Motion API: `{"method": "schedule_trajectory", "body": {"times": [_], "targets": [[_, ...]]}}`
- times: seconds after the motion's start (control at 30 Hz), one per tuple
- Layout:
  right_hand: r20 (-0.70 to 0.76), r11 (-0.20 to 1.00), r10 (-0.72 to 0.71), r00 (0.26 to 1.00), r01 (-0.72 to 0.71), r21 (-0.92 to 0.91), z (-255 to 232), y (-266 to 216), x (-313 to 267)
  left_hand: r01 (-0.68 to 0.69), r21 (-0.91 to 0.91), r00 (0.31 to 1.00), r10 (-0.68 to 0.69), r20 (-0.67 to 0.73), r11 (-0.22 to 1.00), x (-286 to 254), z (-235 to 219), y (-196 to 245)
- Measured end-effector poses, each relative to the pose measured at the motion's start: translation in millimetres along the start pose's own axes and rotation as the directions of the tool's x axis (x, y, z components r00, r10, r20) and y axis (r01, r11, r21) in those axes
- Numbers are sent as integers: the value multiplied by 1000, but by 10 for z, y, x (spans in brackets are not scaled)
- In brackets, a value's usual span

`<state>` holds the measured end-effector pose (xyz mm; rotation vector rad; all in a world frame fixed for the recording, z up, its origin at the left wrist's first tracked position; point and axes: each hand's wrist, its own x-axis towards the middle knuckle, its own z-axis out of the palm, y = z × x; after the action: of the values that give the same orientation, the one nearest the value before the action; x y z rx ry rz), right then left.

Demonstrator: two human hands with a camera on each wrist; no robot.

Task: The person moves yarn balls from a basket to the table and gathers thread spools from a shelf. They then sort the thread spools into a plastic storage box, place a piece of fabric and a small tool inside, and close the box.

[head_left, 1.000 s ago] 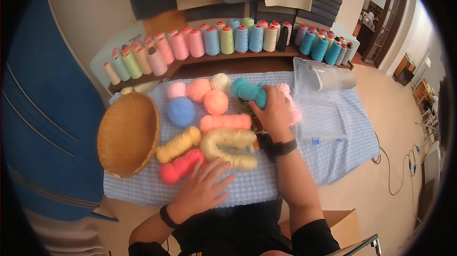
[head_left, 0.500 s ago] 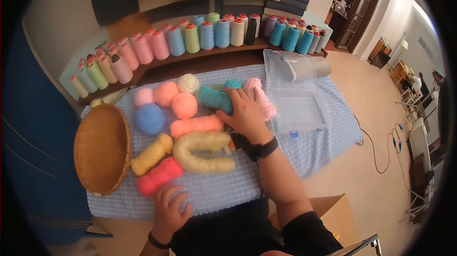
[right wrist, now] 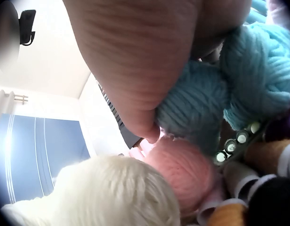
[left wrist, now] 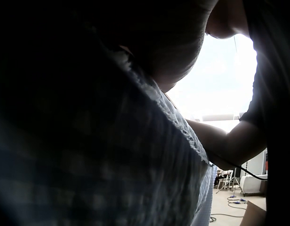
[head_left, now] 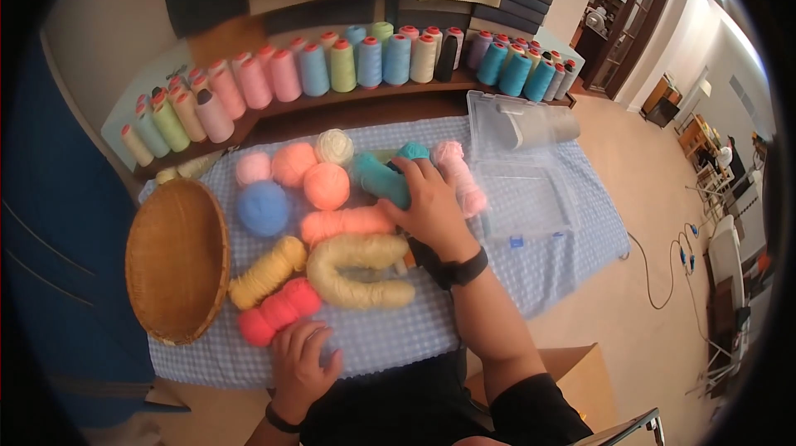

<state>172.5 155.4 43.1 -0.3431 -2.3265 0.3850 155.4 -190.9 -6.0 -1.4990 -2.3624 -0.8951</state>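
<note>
My right hand (head_left: 435, 210) grips the near right end of a teal yarn skein (head_left: 377, 178), its thumb on the near side. In the right wrist view the thumb (right wrist: 145, 129) lies against the teal yarn (right wrist: 197, 103), beside more teal yarn (right wrist: 260, 70). A pale pink skein (head_left: 460, 181) lies right of that hand; a coral skein (head_left: 344, 225) and a bent cream skein (head_left: 327, 276) are nearer me. Loosely bent, my left hand (head_left: 303, 363) rests at the table's front edge, just below a red skein (head_left: 280, 312). The left wrist view is mostly dark cloth (left wrist: 135, 155).
A wicker basket (head_left: 178, 259) stands at the left, beside a yellow skein (head_left: 267, 272). Behind are a blue ball (head_left: 263, 208), orange balls (head_left: 326, 186) and a cream ball (head_left: 334, 147). An open clear plastic box (head_left: 531, 201) sits right. Thread cones (head_left: 342, 66) line the back shelf.
The head view has shifted. My left hand has drawn back from the red and cream skeins to the front edge. My right hand stays on the teal skein, now farther left of the pale pink one.
</note>
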Motion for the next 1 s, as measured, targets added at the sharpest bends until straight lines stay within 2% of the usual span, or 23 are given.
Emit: {"method": "schedule_trajectory", "body": {"times": [0.17,0.37,0.57,0.67,0.87,1.0], "targets": [[46,1000,-11,999,11,2,-21,-5,2,1,18,1000,-1,6,1000,7,1,4],[-71,999,-24,997,27,46,-26,-5,33,-5,19,1000,5,12,1000,2,12,3],[-9,999,-10,1000,11,42,29,65,-1,-4,24,1000,4,20,1000,13,6,16],[-151,993,57,987,-41,110,-20,-58,55,-10,27,1000,10,14,1000,14,9,13],[-68,999,-15,998,18,51,53,46,17,-11,29,1000,11,13,1000,10,16,6],[-149,988,-14,989,36,150,7,50,51,-15,27,1000,15,8,1000,-3,24,-1]]}}
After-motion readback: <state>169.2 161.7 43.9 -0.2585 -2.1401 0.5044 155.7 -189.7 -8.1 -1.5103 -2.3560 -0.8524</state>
